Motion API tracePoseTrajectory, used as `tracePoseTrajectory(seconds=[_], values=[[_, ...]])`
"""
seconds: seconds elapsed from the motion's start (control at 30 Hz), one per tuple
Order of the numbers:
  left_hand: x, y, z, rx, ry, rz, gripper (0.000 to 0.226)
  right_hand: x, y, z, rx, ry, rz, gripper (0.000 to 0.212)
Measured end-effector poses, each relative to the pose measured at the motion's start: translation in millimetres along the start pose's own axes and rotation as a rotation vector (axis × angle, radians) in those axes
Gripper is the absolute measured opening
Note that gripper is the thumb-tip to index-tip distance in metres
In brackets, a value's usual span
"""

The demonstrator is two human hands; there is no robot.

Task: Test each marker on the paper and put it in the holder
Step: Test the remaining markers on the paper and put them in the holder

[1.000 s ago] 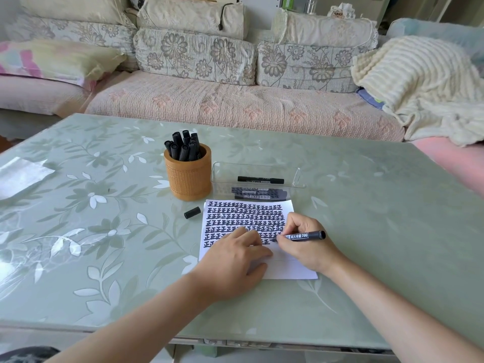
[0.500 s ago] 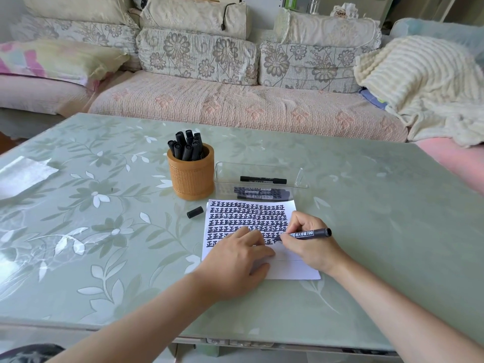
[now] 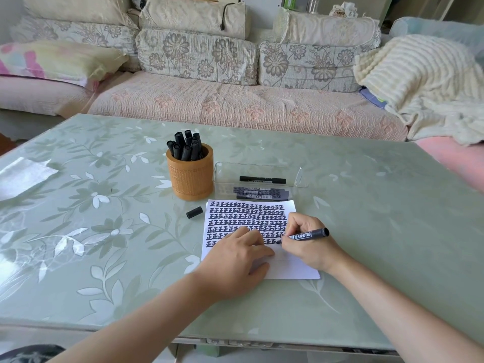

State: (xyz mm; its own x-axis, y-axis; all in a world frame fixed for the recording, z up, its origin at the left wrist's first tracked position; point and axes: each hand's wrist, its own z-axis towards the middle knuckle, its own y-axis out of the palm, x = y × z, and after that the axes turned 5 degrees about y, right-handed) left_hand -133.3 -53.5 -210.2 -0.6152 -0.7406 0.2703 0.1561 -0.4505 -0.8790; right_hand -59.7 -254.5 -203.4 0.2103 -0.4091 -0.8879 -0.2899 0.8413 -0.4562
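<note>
A white paper point(image 3: 293, 268) covered in rows of black characters lies on the table in front of me. My right hand point(image 3: 307, 243) grips a black marker point(image 3: 309, 235) with its tip touching the paper at the end of the lowest written row. My left hand point(image 3: 237, 260) lies flat on the paper, fingers spread, pressing it down. The marker's black cap point(image 3: 194, 212) lies loose to the left of the paper. Behind it stands an orange woven holder point(image 3: 190, 176) with several black markers upright in it.
A clear plastic tray point(image 3: 260, 179) behind the paper holds a few more black markers. A shiny plastic sheet point(image 3: 23, 176) lies at the table's left edge. A floral sofa point(image 3: 235, 106) with a cream blanket runs along the far side of the green glass-topped table point(image 3: 379, 218).
My right hand has shifted the marker slightly along the bottom row of characters. My left hand stays on the paper.
</note>
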Motion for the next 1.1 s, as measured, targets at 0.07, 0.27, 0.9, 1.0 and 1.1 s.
tracePoseTrajectory(seconds=[0.07,0.27,0.9,1.0,1.1], values=[[-0.5,0.2,-0.1,0.004,0.003,-0.005,0.025,-0.9,-1.6,0.9,0.041,0.008,0.049,0.02],[-2.8,1.0,-0.4,0.004,0.049,0.011,0.026,-7.9,-4.2,0.9,0.106,0.097,0.207,0.022],[-94.6,-53.7,-15.7,0.038,-0.64,0.188,0.032,-47.9,-1.4,16.9,-0.193,0.05,0.115,0.037],[-97.9,-55.1,-16.0,0.012,-0.644,0.194,0.024,-44.4,-0.8,20.0,-0.126,-0.017,-0.014,0.026],[-93.8,-61.7,-12.9,0.099,-0.619,0.126,0.018,-40.2,1.5,23.0,-0.046,-0.019,-0.079,0.028]])
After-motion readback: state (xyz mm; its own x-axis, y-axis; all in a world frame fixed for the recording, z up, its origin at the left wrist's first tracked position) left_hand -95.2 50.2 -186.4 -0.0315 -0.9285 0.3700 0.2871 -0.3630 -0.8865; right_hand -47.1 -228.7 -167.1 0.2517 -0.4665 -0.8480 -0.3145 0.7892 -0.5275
